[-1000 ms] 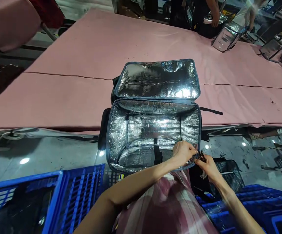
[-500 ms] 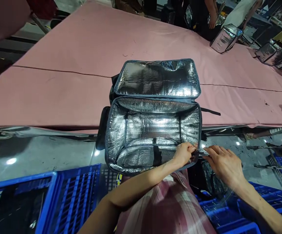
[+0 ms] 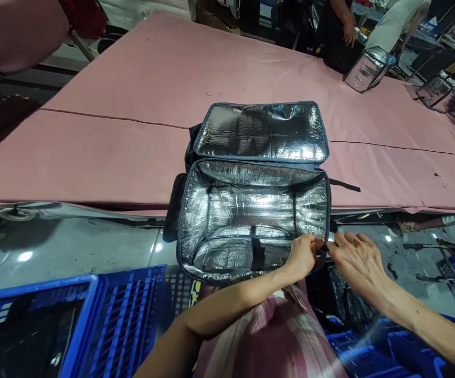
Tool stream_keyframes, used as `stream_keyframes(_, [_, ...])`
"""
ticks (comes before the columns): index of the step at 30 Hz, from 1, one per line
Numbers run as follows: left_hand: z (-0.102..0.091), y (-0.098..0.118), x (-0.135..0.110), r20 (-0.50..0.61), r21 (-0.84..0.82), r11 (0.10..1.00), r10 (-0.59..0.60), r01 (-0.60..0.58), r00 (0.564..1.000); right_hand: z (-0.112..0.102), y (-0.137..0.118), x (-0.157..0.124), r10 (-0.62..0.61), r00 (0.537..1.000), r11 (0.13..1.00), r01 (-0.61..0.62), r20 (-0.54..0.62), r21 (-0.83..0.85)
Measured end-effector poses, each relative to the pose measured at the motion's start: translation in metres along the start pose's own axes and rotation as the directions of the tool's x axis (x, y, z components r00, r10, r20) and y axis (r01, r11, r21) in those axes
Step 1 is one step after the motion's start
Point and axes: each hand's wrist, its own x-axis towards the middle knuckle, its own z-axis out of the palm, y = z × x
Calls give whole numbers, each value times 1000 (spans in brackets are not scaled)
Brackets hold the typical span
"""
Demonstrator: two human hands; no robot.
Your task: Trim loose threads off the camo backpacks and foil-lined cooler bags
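An insulated cooler bag (image 3: 251,205) with a silver foil lining stands with its mouth facing me, its lid (image 3: 262,131) folded back onto the pink-covered table. My left hand (image 3: 304,255) reaches across the opening, fingers closed on the rim at the near right corner. Just outside that corner is my right hand (image 3: 355,262), its fingers pinched together close to the left hand's fingertips. Whatever small dark thing lies between the right fingers is mostly hidden. A black strap (image 3: 257,254) lies against the lining at the near side.
Pink cloth (image 3: 133,157) covers the long table. Blue plastic crates (image 3: 120,315) stand on the floor at left, and more blue crates (image 3: 392,346) at right. Other silver-lined bags (image 3: 369,68) sit at the far right, near other people. A black side pocket (image 3: 174,207) sticks out from the bag's left.
My right hand has moved in closer to the bag's corner, its fingers more curled. The dark piece with a metallic glint between the hands is now mostly covered. The view has shifted slightly.
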Motion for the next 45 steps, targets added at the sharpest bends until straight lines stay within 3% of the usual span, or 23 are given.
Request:
stream_keyframes(4, [-12, 4, -3, 28, 81, 996, 31, -34, 999, 5, 5, -1, -13, 996, 1000, 14, -83, 3])
stream_keyframes(7, [-47, 9, -7, 258, 191, 978, 32, -83, 966, 15, 35, 1, 36, 984, 995, -19, -177, 95])
stream_keyframes(9, [-78, 10, -8, 338, 304, 945, 10, -119, 941, 20, 60, 11, 133, 955, 967, -66, -267, 245])
stream_keyframes(10, [-94, 10, -6, 298, 362, 923, 17, -129, 954, 20, 71, 20, 193, 927, 940, -81, -322, 331])
stream_keyframes(12, [-122, 9, 1, 86, 419, 899, 99, -126, 991, 17, 84, 47, 288, 849, 889, -64, -444, 454])
stream_keyframes(13, [-133, 9, 6, -52, 409, 904, 161, -126, 986, 13, 85, 63, 300, 812, 879, -30, -501, 477])
stream_keyframes(15, [-152, 8, 22, -323, 347, 926, 266, -148, 908, 2, 77, 98, 256, 773, 894, 39, -580, 446])
stream_keyframes(18, [-175, 10, 47, -588, 309, 936, 328, -169, 740, -19, 58, 145, 125, 817, 928, 103, -562, 357])
stream_keyframes(19, [-181, 11, 53, -627, 304, 939, 326, -163, 707, -25, 55, 157, 102, 836, 920, 126, -539, 370])
stream_keyframes(21, [-190, 13, 63, -661, 287, 947, 303, -142, 686, -35, 54, 174, 77, 888, 825, 199, -454, 529])
stream_keyframes(24, [-189, 14, 69, -661, 312, 940, 319, -137, 679, -39, 66, 188, -24, 958, 564, 249, -287, 787])
stream_keyframes(26, [-175, 11, 71, -654, 388, 910, 382, -145, 653, -36, 73, 192, -97, 971, 475, 238, -218, 847])
stream_keyframes(30, [-141, 5, 81, -725, 478, 874, 449, -88, 522, -27, 78, 198, -145, 975, 408, 214, -168, 887])
stream_keyframes(32, [-133, 7, 87, -760, 479, 876, 447, -58, 472, -25, 80, 202, -139, 978, 400, 198, -155, 895])
stream_keyframes(34, [-133, 9, 88, -757, 483, 874, 446, -51, 477, -25, 82, 202, -125, 980, 421, 194, -156, 886])
stream_keyframes(36, [-138, 11, 86, -726, 492, 868, 452, -68, 519, -27, 82, 199, -72, 974, 502, 223, -217, 835])
stream_keyframes(38, [-143, 12, 82, -687, 494, 863, 460, -103, 562, -29, 77, 190, 14, 922, 656, 284, -387, 699])
stream_keyframes(40, [-146, 11, 78, -667, 482, 866, 462, -134, 584, -30, 68, 179, 23, 788, 839, 319, -615, 441])
stream_keyframes(41, [-146, 11, 76, -669, 471, 871, 457, -142, 586, -31, 62, 174, -30, 705, 908, 316, -708, 276])
stream_keyframes(43, [-146, 12, 75, -678, 453, 880, 444, -143, 585, -33, 52, 169, -207, 560, 958, 283, -802, -50])
stream_keyframes(45, [-145, 14, 75, -681, 445, 885, 433, -136, 591, -34, 45, 169, -364, 472, 928, 251, -803, -273])
